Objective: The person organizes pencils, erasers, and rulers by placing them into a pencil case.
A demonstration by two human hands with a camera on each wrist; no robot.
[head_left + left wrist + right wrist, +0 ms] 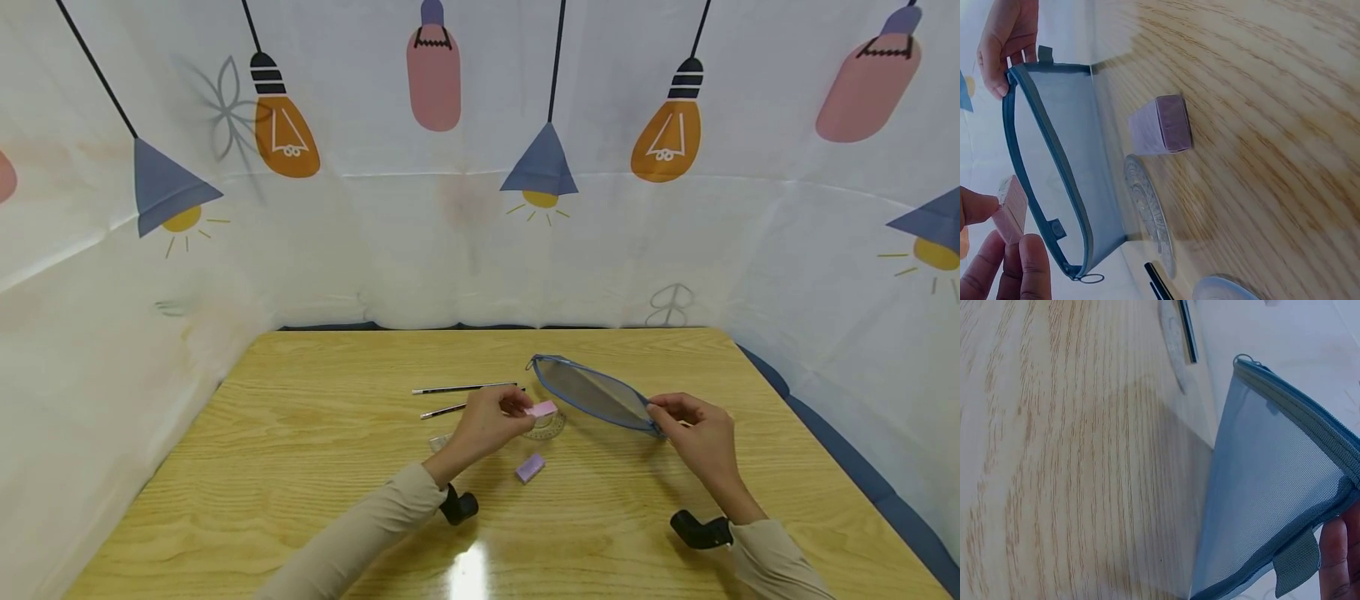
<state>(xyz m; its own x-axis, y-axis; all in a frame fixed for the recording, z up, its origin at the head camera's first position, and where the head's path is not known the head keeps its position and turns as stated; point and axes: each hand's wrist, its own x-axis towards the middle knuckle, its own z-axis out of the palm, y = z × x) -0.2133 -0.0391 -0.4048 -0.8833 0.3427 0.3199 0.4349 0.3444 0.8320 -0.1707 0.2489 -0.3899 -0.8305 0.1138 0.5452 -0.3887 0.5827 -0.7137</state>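
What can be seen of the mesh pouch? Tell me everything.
The mesh pouch looks like see-through grey-blue netting with darker blue edging. A zip lines its long mouth, which gapes open, facing up; a small ring sits at the far end, a fabric tab at the near one. The right hand pinches that near end. It is over the right half of the wooden table; whether it touches down is unclear.

In the head view, the left hand point(489, 422) hides part of the lower pencil point(442, 412). The marks on the clear protractor point(553, 427) are too small to read. In the right wrist view, the right edge cuts off the pouch point(1272, 469) and the right hand point(1338, 556).
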